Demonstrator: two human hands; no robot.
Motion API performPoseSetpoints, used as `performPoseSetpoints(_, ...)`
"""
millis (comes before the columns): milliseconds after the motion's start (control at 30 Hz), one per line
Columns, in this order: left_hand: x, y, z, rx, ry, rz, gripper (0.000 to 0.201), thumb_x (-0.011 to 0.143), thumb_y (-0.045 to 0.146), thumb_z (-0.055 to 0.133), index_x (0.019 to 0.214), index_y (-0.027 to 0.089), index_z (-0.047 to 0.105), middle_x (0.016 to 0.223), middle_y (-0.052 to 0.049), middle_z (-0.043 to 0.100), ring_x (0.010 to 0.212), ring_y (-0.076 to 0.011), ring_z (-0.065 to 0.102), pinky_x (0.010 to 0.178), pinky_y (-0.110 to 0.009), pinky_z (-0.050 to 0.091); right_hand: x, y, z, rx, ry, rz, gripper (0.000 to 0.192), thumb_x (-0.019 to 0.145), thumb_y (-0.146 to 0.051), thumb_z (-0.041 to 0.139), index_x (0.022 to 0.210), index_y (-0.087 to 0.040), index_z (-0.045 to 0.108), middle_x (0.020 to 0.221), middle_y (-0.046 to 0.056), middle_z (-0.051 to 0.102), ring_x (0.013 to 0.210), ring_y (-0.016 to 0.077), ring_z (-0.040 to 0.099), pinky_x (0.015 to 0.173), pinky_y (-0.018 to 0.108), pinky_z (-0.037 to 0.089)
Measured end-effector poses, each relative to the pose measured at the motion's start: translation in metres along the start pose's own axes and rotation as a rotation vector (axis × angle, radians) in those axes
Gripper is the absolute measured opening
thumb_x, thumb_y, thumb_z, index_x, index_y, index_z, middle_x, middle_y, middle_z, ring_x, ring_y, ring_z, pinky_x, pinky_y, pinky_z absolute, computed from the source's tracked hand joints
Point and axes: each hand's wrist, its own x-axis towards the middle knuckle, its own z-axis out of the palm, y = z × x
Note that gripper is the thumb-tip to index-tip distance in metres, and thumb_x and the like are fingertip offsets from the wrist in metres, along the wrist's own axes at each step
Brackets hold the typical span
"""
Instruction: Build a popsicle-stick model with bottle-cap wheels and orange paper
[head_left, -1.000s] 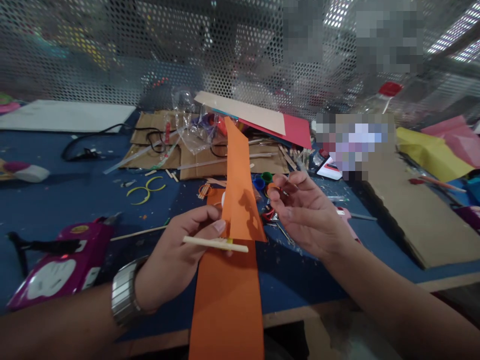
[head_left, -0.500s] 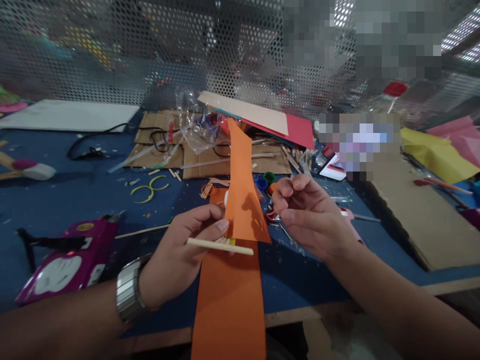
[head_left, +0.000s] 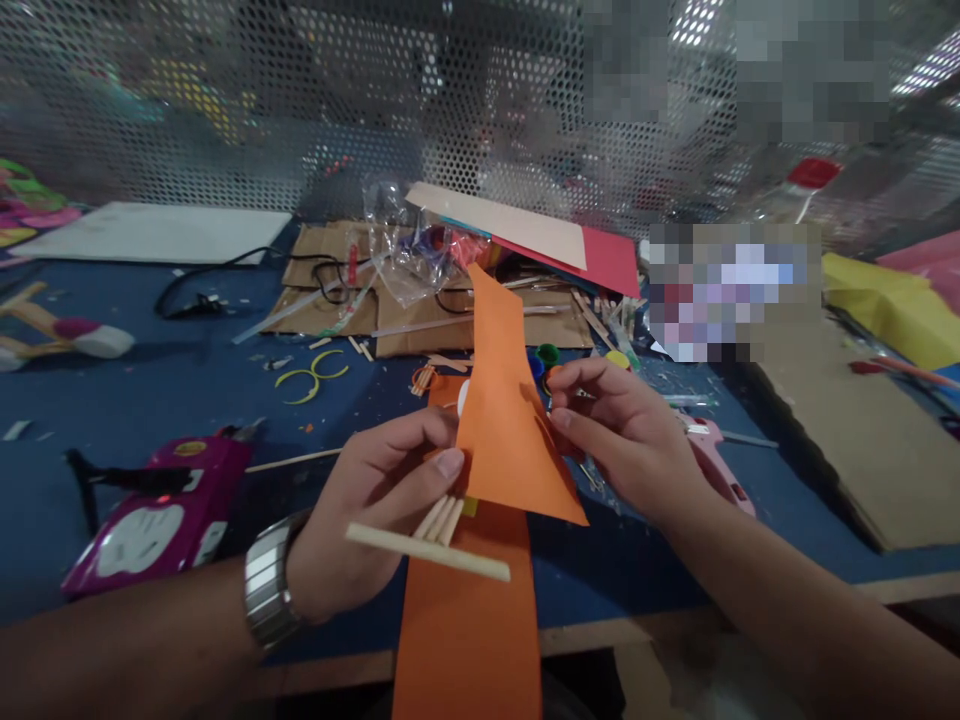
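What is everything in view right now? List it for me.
paper strip: 1, orange, folded up between both hands
wooden sticks: a few glued together, pale, under left thumb
glue gun: 1, pink, behind right hand
box: 1, magenta, near left
cardboard pieces: several, brown, table middle
plastic bag: 1, clear, on cardboard
bottle caps: several, mixed colours, behind paper
table: 1, blue
left hand: 1, pinches paper and sticks, wristwatch
right hand: 1, pinches paper edge
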Motion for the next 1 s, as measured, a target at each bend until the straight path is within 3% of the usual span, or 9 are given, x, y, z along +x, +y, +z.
performPoseSetpoints(200, 0.0010, -0.0009, -0.0017, 0.070, -0.002, 0.015, 0.035, 0.092, 0.041, 0.084, 0.074, 0.016, 0.068, 0.074, 0.001, 0.055, 0.065, -0.0109, 0.047, 0.058, -0.021, 0.042, -0.0028, -0.0061, 0.0006, -0.273, 0.026, -0.285, 0.008, 0.095, -0.019, 0.079, 0.091, -0.027, 0.079, 0.093, 0.005, 0.070, 0.085, 0.0199, 0.066, 0.068, 0.033, 0.055)
performPoseSetpoints(467, 0.0015, -0.0015, -0.0011, 0.032, -0.008, -0.002, 0.036, 0.090, 0.042, 0.088, 0.075, 0.016, 0.069, 0.074, 0.001, 0.057, 0.065, -0.0093, 0.049, 0.059, -0.018, 0.044, -0.0047, -0.0075, 0.0009, -0.278, 0.014, -0.288, 0.017, 0.089, -0.017, 0.085, 0.078, -0.026, 0.074, 0.088, 0.003, 0.062, 0.082, 0.0188, 0.060, 0.058, 0.030, 0.046)
performPoseSetpoints(633, 0.0011, 0.0005, 0.0008, -0.029, -0.015, 0.001, 0.032, 0.088, 0.040, 0.090, 0.075, 0.016, 0.073, 0.076, 0.000, 0.060, 0.067, -0.0095, 0.053, 0.060, -0.017, 0.046, -0.0054, -0.0059, 0.0015, -0.252, -0.055, -0.133, 0.011, 0.100, -0.030, 0.077, 0.107, -0.029, 0.069, 0.098, 0.002, 0.065, 0.076, 0.0154, 0.062, 0.061, 0.029, 0.052)
performPoseSetpoints(700, -0.0001, -0.0001, -0.0006, -0.066, -0.033, 0.007, 0.027, 0.090, 0.037, 0.088, 0.079, 0.017, 0.075, 0.079, 0.000, 0.063, 0.070, -0.0097, 0.056, 0.063, -0.016, 0.048, -0.0053, -0.0037, 0.0011, -0.285, -0.074, -0.059, 0.020, 0.104, -0.035, 0.071, 0.123, -0.031, 0.065, 0.100, 0.002, 0.064, 0.077, 0.0159, 0.062, 0.061, 0.028, 0.052)
performPoseSetpoints(833, -0.0034, -0.0028, -0.0049, -0.044, -0.035, 0.010, 0.020, 0.094, 0.036, 0.085, 0.086, 0.019, 0.078, 0.085, -0.001, 0.065, 0.076, -0.0102, 0.058, 0.069, -0.016, 0.050, -0.0054, -0.0006, 0.0004, -0.280, -0.137, 0.044, 0.043, 0.109, -0.049, 0.062, 0.147, -0.032, 0.055, 0.082, -0.001, 0.061, 0.065, 0.0167, 0.059, 0.050, 0.027, 0.044)
performPoseSetpoints(900, -0.0042, -0.0039, -0.0061, -0.008, -0.026, 0.016, 0.022, 0.095, 0.038, 0.084, 0.086, 0.019, 0.077, 0.086, -0.001, 0.065, 0.077, -0.0104, 0.057, 0.070, -0.016, 0.050, -0.0057, -0.0017, 0.0014, -0.173, -0.165, 0.080, 0.048, 0.108, -0.053, 0.062, 0.151, -0.033, 0.052, 0.086, 0.001, 0.068, 0.068, 0.0186, 0.066, 0.051, 0.029, 0.050)
performPoseSetpoints(1000, -0.0037, -0.0049, -0.0063, 0.044, -0.039, -0.017, 0.026, 0.095, 0.042, 0.083, 0.088, 0.017, 0.074, 0.087, -0.002, 0.065, 0.078, -0.0129, 0.059, 0.069, -0.020, 0.050, -0.0058, -0.0066, 0.0046, 0.056, -0.178, 0.124, 0.046, 0.107, -0.050, 0.066, 0.148, -0.037, 0.051, 0.108, 0.004, 0.078, 0.087, 0.0227, 0.078, 0.065, 0.033, 0.064)
